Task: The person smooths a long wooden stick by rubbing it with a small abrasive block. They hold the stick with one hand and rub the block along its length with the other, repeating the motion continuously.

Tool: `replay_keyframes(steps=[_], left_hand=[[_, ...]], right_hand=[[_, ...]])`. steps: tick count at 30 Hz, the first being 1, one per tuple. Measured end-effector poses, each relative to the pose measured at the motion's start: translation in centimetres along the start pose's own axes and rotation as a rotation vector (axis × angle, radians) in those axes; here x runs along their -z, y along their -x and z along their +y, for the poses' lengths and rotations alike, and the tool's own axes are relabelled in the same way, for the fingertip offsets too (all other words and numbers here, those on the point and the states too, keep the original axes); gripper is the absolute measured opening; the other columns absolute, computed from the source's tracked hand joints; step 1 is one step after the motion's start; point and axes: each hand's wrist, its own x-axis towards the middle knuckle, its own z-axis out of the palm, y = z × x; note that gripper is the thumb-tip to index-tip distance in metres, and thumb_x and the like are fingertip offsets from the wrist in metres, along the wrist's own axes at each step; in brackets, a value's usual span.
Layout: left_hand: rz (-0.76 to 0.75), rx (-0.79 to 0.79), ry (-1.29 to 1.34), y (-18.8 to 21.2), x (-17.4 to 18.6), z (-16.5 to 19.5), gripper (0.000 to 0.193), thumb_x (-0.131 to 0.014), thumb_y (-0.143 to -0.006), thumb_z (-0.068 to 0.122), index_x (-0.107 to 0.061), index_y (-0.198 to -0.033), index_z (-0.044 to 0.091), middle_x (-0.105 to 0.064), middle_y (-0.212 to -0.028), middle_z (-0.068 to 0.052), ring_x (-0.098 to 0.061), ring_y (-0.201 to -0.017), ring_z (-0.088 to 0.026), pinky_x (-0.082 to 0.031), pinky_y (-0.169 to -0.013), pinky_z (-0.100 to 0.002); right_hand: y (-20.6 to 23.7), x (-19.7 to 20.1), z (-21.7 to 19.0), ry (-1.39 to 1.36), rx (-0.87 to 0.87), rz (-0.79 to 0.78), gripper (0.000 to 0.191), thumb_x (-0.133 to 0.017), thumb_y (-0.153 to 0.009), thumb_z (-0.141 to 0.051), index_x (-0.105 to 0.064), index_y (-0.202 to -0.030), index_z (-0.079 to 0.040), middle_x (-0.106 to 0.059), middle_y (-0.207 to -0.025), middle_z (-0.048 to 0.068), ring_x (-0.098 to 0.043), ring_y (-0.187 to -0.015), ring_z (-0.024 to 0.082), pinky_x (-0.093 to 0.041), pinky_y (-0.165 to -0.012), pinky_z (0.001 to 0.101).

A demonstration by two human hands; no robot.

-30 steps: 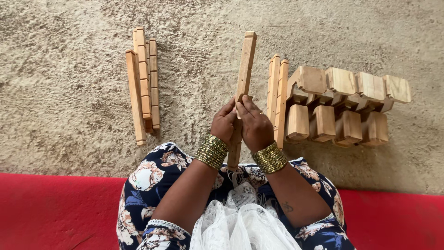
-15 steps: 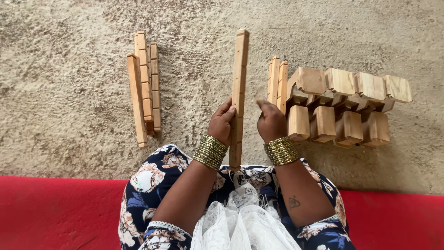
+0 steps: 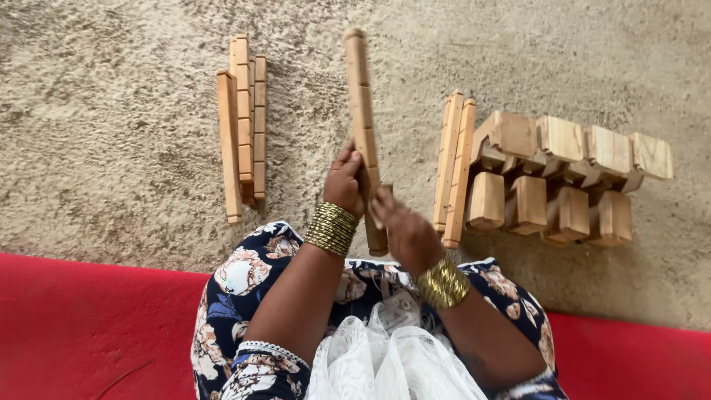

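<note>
Item in hand: we grip the long wooden stick (image 3: 362,126) upright over the sandy floor (image 3: 111,170), left hand (image 3: 345,181) closed on its shaft, right hand (image 3: 404,231) pinching a small wooden piece (image 3: 380,198) against it, fitting seemingly underway, steady alignment needed.

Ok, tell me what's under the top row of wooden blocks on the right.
Under the top row of blocks, four upright wooden blocks stand on the sandy ground. Anything behind them is hidden.
</note>
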Motion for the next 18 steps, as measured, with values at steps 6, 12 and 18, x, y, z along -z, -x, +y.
replay_keyframes(steps=[6,12,18], left_hand=[[0.101,-0.014,0.012,-0.4,0.6,0.6,0.041,-0.046,-0.104,0.015,-0.047,-0.144,0.008,-0.066,-0.106,-0.014,-0.066,-0.087,-0.020,-0.061,-0.075,-0.031],[-0.131,0.179,0.072,1.0,-0.2,-3.6,0.036,-0.051,-0.103,0.009,-0.053,-0.139,0.003,-0.066,-0.100,-0.009,-0.066,-0.081,-0.015,-0.060,-0.067,-0.026],[0.045,0.155,-0.087,1.7,-1.2,-1.5,0.036,-0.045,-0.101,0.017,-0.055,-0.133,0.007,-0.068,-0.094,-0.008,-0.054,-0.063,-0.021,-0.051,-0.052,-0.032]], right_hand=[[0.5,-0.3,-1.3,0.082,0.159,0.189,0.030,-0.052,-0.097,0.000,-0.067,-0.123,0.001,-0.062,-0.132,0.020,-0.066,-0.120,0.033,-0.062,-0.096,0.0406],[-1.8,0.0,1.8,0.158,0.078,0.275,0.036,-0.051,-0.093,0.004,-0.065,-0.125,-0.001,-0.063,-0.136,0.016,-0.066,-0.121,0.031,-0.064,-0.093,0.0388],[-0.8,0.0,0.1,0.030,0.051,0.137,0.023,-0.056,-0.099,0.001,-0.066,-0.119,-0.002,-0.066,-0.132,0.017,-0.070,-0.114,0.031,-0.065,-0.080,0.0283]])
